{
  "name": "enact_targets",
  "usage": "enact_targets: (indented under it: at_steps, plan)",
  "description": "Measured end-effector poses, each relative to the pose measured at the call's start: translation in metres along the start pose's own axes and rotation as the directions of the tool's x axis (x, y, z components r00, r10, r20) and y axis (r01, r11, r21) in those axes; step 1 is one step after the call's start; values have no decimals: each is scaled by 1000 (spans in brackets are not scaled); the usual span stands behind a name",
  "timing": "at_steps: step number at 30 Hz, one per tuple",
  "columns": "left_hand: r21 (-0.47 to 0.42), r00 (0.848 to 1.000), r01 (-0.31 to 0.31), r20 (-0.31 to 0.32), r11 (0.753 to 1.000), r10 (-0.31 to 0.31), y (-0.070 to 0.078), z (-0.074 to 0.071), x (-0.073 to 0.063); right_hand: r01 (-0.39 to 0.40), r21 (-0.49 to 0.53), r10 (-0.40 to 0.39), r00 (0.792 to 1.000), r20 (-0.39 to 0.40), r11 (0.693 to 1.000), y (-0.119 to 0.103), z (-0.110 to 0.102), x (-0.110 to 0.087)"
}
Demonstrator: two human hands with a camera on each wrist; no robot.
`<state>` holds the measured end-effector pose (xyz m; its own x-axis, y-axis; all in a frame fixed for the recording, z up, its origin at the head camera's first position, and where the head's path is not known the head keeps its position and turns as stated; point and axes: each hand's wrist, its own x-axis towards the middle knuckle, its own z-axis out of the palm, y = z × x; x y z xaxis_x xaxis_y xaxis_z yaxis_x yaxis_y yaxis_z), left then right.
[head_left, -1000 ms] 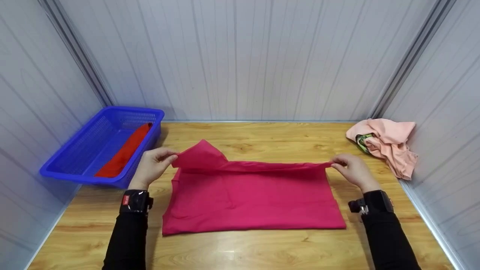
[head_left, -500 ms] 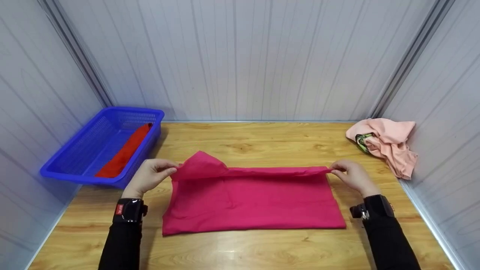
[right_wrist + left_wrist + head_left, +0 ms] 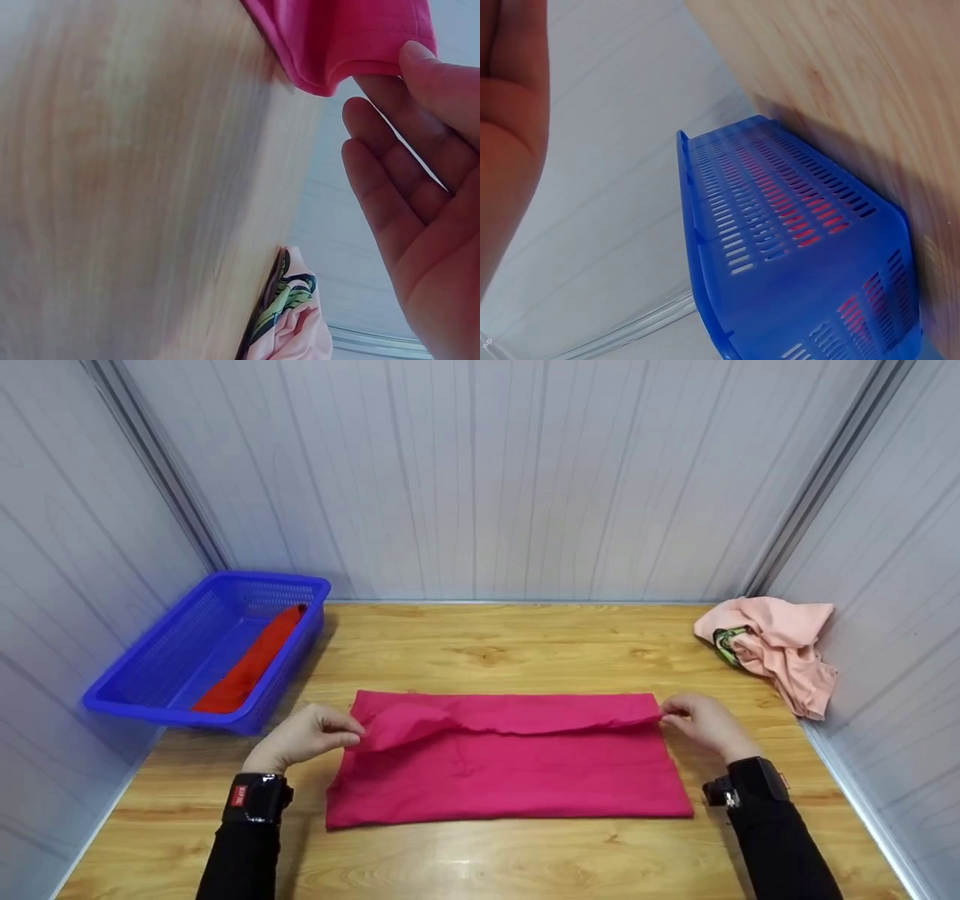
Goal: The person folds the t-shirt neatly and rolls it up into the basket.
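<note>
A bright pink T-shirt (image 3: 502,780) lies folded lengthwise in front of me, its upper layer lifted in a wavy flap. At the flap's left corner, my left hand (image 3: 307,735) pinches the fabric between thumb and fingers. My right hand (image 3: 703,726) pinches the right end of the same flap. The right wrist view shows the stitched hem of the T-shirt (image 3: 375,37) between thumb and index finger, with the other fingers extended. Only part of my left hand (image 3: 510,127) appears in the left wrist view, and its fingertips are out of frame.
A blue perforated basket (image 3: 120,709) stands at the left, holding a folded red cloth (image 3: 251,664). Against the right wall lies a crumpled peach garment (image 3: 780,637) with a green and black print. Panelled walls enclose the wooden table (image 3: 480,862) on the left, right and back.
Both hands have come toward me and lower, the left farther than the right. The flap of the pink T-shirt has come with them, uncovering a strip of the T-shirt behind it.
</note>
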<state>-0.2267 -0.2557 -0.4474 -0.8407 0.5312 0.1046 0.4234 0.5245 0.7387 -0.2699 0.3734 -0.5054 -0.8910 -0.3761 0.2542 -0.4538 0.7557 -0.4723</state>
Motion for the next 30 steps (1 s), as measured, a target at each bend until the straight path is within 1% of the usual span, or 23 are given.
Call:
enact_targets:
  at_steps: [4,6,9,11,13,16,18,21,24,27,30]
  plan:
    - [-28,998,-20,65,999,21,-11,2,1,-12,-5,13,1000,26,1000,1,2,0]
    - [-35,994,-40,97,999,43,-13,3,2,-24,-4,24,999,39,1000,1,3,0]
    - [-33,988,-41,146,999,46,-16,6,3,-47,-3,47,998,52,999,0,4,-1]
    - [-18,984,-22,177,1000,25,-17,8,3,-51,-2,51,997,63,999,0,4,-2]
    - [-21,978,14,207,1000,-10,-17,10,4,-49,0,49,996,71,999,0,4,-2]
    - [-26,971,68,233,997,-60,-17,11,4,-49,3,48,995,91,999,0,4,-2]
    - [-38,968,102,235,994,-90,-16,11,4,-47,0,46,993,104,999,0,5,-3]
    - [-45,968,126,223,991,-113,-15,10,5,-46,-3,46,991,125,999,1,5,-4]
    - [-50,975,117,197,992,-105,-14,9,7,-45,-14,47,990,130,999,-1,4,-4]
    - [-41,982,106,159,994,-98,-14,9,10,-52,-29,55,992,116,998,-4,3,-4]
    - [8,988,110,112,994,-110,-15,10,13,-31,-39,35,994,100,999,-8,2,-3]
